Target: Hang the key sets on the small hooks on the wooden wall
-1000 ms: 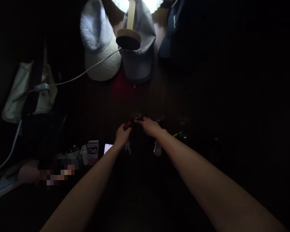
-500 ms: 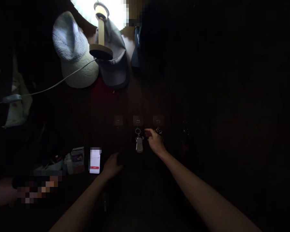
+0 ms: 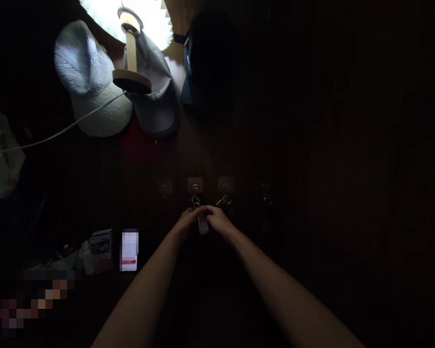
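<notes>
A keychain with a pale tag hangs below the middle wall hook, its metal ring at the top. My left hand comes in from the left, fingers closed at the upper part of this keychain. From the right, my right hand meets it there, thumb and fingers pinched by the top of the tag. The fingertips partly hide the link between ring and tag. Just above my right hand, a bunch of keys hangs from the neighbouring hook.
Another hook is on the left, and dim metal items hang at right. Above are a lit lamp with a cable, a white cap, a grey cap and a dark cap. A glowing phone and a box stand lower left.
Both hands have come together at the keychain, the left one moving up and right, the right one slightly down and left. The whole view has shifted, so the surroundings sit further left.
</notes>
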Demonstrator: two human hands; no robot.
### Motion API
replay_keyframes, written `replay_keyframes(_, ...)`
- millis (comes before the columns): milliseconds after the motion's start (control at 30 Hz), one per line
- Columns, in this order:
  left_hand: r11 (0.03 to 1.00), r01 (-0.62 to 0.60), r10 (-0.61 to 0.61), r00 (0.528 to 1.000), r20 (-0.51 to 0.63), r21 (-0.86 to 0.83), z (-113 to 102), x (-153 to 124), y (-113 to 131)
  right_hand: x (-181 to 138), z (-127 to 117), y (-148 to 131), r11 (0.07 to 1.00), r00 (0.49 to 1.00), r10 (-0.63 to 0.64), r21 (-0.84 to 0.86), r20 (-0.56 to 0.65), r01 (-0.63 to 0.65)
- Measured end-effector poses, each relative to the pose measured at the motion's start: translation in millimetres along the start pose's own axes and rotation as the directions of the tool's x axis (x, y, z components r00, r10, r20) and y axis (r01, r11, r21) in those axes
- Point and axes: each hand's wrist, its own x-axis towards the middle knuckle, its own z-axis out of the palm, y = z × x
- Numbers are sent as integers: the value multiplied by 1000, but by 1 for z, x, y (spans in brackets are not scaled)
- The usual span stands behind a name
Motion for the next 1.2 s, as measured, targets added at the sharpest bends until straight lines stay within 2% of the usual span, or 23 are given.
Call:
replay_keyframes(100, 995, 29, -21, 996, 90, -95, -5, -2, 0, -3, -12, -13, 993, 994, 0, -115, 113, 13)
replay_keyframes(167, 989, 40, -23, 993, 119, -143, -8, -1, 0, -4, -19, -26, 938, 993, -54, -337, 107, 88)
replay_keyframes(233, 984, 36, -14, 992, 127, -176, -9, 0, 0, -2, -23, -41, 807, 984, -165, -564, 72, 176)
replay_keyframes(333, 979, 21, 3, 993, 119, -202, -11, 2, -1, 4, -25, -59, 557, 960, -233, -788, 154, 261)
replay_keyframes(433, 980, 35, -13, 993, 114, -194, -11, 3, -2, 13, -24, -65, 336, 950, -202, -894, 240, 297)
replay_keyframes(500, 983, 59, -39, 993, 115, -173, -12, 4, -2, 18, -24, -62, 269, 949, -195, -917, 249, 296)
replay_keyframes(567, 984, 83, -63, 990, 128, -160, -14, 6, 1, 21, -26, -57, 242, 949, -192, -925, 252, 294)
replay_keyframes(667, 968, 96, -47, 977, 210, -230, -17, 8, 12, 24, -28, -52, 226, 951, -167, -929, 259, 293)
replay_keyframes(767, 934, 151, -59, 959, 277, -323, -20, 6, 25, 25, -29, -53, 253, 955, -145, -924, 257, 287)
replay_keyframes(900, 909, 175, -80, 964, 253, -378, -27, -4, 31, 27, -29, -57, 304, 959, -118, -910, 257, 281)
replay_keyframes(1033, 952, 231, -167, 941, 294, -201, -40, -20, 7, 19, -32, -56, 350, 955, -119, -889, 270, 295)
replay_keyframes(1200, 973, 208, -181, 956, 230, -100, -54, -35, -37, -5, -40, -51, 399, 945, -179, -858, 274, 324)
